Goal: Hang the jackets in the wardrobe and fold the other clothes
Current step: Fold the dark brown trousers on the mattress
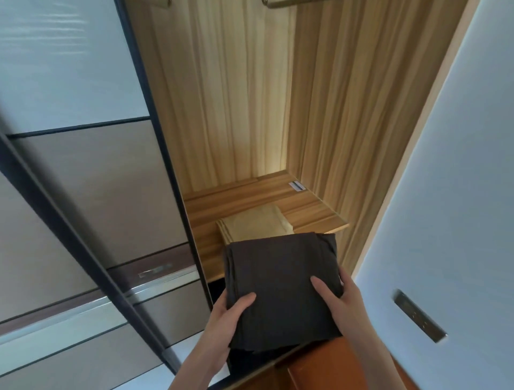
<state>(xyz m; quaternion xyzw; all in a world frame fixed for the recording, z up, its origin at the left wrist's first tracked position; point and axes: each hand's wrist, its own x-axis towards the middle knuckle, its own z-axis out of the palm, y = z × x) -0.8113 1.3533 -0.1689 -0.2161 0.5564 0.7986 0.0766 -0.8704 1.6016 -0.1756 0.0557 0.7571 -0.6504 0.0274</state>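
A folded dark grey garment (278, 284) is held flat in front of the open wardrobe. My left hand (225, 320) grips its near left edge, thumb on top. My right hand (339, 297) grips its right side, thumb on top and fingers underneath. Just beyond the garment, a folded beige garment (256, 222) lies on the wooden wardrobe shelf (311, 208). The dark garment's far edge overlaps the beige one in view.
The wardrobe's sliding door (83, 195) with a dark frame stands at the left. A hanging rail (281, 3) shows at the top. A small label (297, 186) lies on the shelf's back right. A white wall with a switch plate (420, 316) is at the right. Orange-brown furniture (319, 367) sits below.
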